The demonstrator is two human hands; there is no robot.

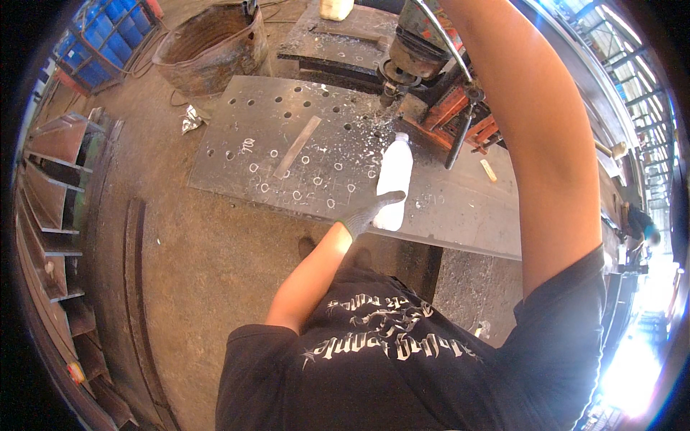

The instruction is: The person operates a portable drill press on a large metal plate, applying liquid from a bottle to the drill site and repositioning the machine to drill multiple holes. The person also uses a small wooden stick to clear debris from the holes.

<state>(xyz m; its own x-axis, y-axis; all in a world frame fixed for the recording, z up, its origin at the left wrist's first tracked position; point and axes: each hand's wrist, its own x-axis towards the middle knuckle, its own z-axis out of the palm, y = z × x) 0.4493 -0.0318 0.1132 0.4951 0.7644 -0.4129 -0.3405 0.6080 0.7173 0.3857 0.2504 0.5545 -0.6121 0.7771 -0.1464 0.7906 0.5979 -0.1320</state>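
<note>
My left hand (pixel 365 212), in a grey work glove, is closed round the lower part of a white plastic bottle (pixel 394 172). The bottle stands out over the near edge of a drilled steel plate (pixel 237 169), its narrow neck tilted toward a drilling machine (pixel 417 57). Bare to the sleeve, my right arm (pixel 546 136) reaches up past the machine, and its hand is cut off by the top of the picture. Metal shavings (pixel 374 136) lie scattered on the plate below the drill chuck (pixel 394 90). Chalk circles and several drilled holes mark the plate.
A flat metal strip (pixel 297 147) lies on the plate. The machine's lever handle (pixel 461 136) juts out near my right arm. Beyond stand a rusty drum (pixel 212 50) and blue barrels (pixel 108 36) in a rack. Steel beams (pixel 54 194) are stacked at the left.
</note>
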